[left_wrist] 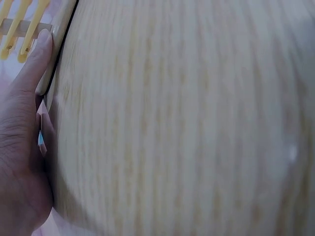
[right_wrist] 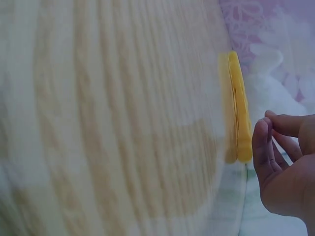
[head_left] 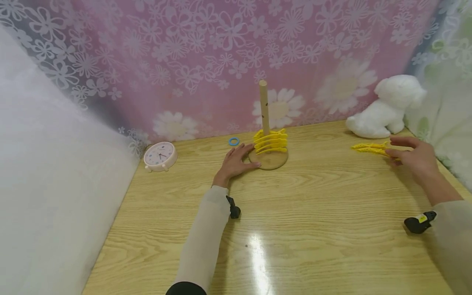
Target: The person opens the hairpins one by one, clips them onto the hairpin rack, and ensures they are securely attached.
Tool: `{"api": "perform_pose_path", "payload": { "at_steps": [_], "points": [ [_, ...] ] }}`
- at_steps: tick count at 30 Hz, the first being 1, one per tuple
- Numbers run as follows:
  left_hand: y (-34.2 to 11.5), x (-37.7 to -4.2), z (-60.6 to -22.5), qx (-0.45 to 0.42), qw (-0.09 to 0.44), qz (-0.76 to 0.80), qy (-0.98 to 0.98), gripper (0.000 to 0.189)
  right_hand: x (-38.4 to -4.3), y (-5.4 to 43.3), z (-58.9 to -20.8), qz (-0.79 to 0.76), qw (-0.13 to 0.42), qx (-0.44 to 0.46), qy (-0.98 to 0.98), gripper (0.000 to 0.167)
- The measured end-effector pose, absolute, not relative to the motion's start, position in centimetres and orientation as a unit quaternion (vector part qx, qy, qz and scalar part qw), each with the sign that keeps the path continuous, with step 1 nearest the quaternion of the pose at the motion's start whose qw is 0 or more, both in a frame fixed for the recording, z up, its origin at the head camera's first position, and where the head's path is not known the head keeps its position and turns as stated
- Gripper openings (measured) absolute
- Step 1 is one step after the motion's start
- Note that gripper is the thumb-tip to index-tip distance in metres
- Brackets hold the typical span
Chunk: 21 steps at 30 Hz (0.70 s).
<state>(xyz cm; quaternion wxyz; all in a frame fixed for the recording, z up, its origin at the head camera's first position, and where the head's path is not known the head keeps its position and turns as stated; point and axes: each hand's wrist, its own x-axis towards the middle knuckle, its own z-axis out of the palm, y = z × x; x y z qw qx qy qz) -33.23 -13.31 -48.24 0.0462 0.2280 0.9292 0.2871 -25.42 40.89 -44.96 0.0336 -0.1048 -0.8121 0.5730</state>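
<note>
A round wooden base point(head_left: 271, 160) carries an upright wooden post point(head_left: 264, 108), and several curved yellow plastic pieces point(head_left: 271, 141) are stacked around the post's lower part. My left hand point(head_left: 236, 162) grips the base's left edge; its thumb point(left_wrist: 37, 61) lies along the base in the left wrist view. Off to the right, my right hand point(head_left: 416, 157) is at the near end of more yellow plastic pieces point(head_left: 368, 148) lying on the table. The right wrist view shows its bent fingers point(right_wrist: 263, 147) just beside the yellow pieces point(right_wrist: 240, 103), with nothing visible in the grasp.
A small blue ring point(head_left: 234, 141) lies behind my left hand. The pink alarm clock point(head_left: 160, 155) is on the left of the wooden table point(head_left: 295, 221). A white plush dog point(head_left: 391, 106) sits at the back right. Floral curtains point(head_left: 206, 73) hang behind the table.
</note>
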Motion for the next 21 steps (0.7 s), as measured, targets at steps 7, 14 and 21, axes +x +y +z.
{"api": "perform_pose_path", "payload": {
  "at_steps": [7,14,21],
  "points": [
    [-13.3,-33.1,-48.3,0.224,0.048,0.293,0.928,0.079,-25.2,42.5,-45.7,0.498,0.016,-0.137,-0.856,0.021],
    [-13.2,-33.1,-48.4,0.221,0.047,0.293,0.929,0.079,-25.0,42.6,-46.0,0.529,-0.010,-0.140,-0.837,0.024],
    [-13.1,-33.2,-48.3,0.222,0.038,0.292,0.930,0.079,-24.6,42.5,-46.0,0.478,-0.025,-0.144,-0.866,0.030]
  ]
}}
